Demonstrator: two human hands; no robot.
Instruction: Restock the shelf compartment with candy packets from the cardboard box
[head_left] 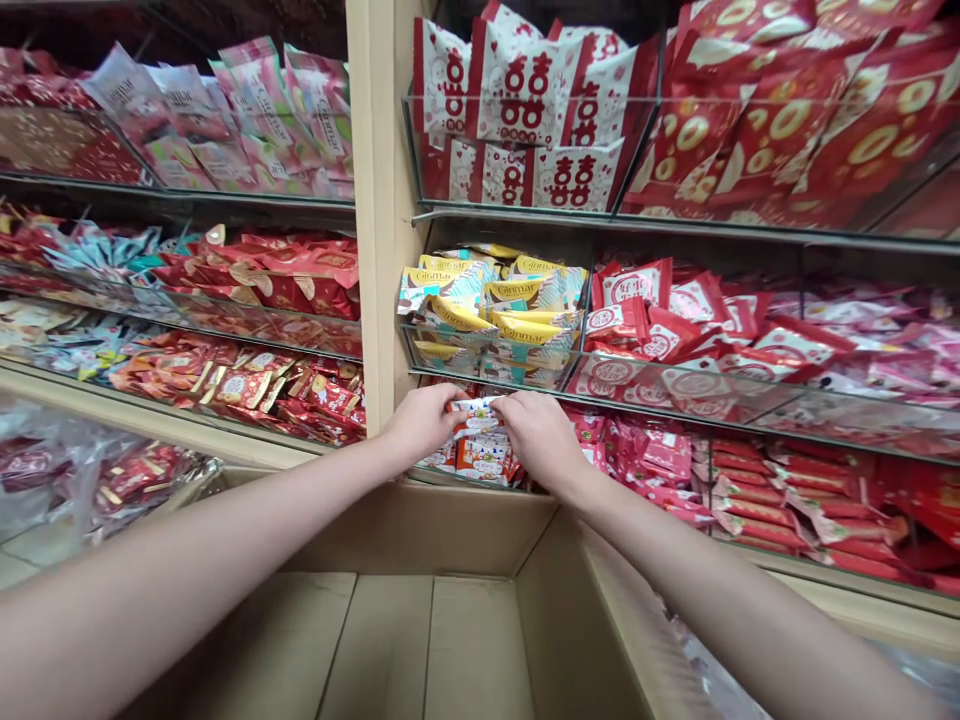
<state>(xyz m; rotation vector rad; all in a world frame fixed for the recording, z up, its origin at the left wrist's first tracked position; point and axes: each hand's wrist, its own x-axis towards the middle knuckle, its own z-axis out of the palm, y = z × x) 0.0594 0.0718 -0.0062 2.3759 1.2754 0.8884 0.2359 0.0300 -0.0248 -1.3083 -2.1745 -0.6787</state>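
Observation:
Both my hands reach into a low shelf bin, under the clear shelf edge. Between them is a small white and red snack packet (478, 412) with blue marks on its wrapper. My left hand (424, 422) pinches its left end with thumb and fingers. At the right end, my right hand (541, 432) has its fingers closed on the same packet. Below it in the bin lie more orange and white packets (484, 458) of a similar look. Just above my hands sit stacked yellow and blue packets (495, 300). The packet's back side is hidden.
An open cardboard box (420, 525) stands below my arms, against the shelf. A wooden post (379, 200) divides the shelves. Red and white packets (652, 310) and pink packets (649, 450) fill bins to the right. A clear plastic bag (82, 470) of packets lies at left.

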